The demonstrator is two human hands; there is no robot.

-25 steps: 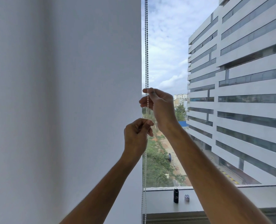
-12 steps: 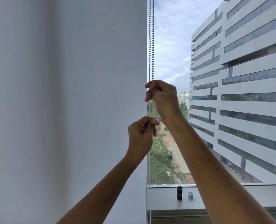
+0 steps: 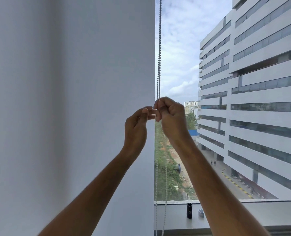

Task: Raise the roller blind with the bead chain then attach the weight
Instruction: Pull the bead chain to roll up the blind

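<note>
Right hand [image 3: 171, 116] raised, fingers curled gripping bead chain [image 3: 158, 65], left hand [image 3: 138, 126] beside it, fingers loosely extended

White wall [image 3: 64, 99] left; office building [image 3: 260, 99] outside; cloudy sky [image 3: 180, 40]

Matt, smooth white wall [image 3: 64, 99], glossy beaded metal-look chain [image 3: 159, 48] (beads small, shiny), glass window [image 3: 180, 57].

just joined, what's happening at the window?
A person is working the bead chain beside a window. The right hand grips the chain at about mid-height; the left hand is just beside it, fingers touching the chain area but looser. A small black cylinder stands on the sill, untouched.
</note>
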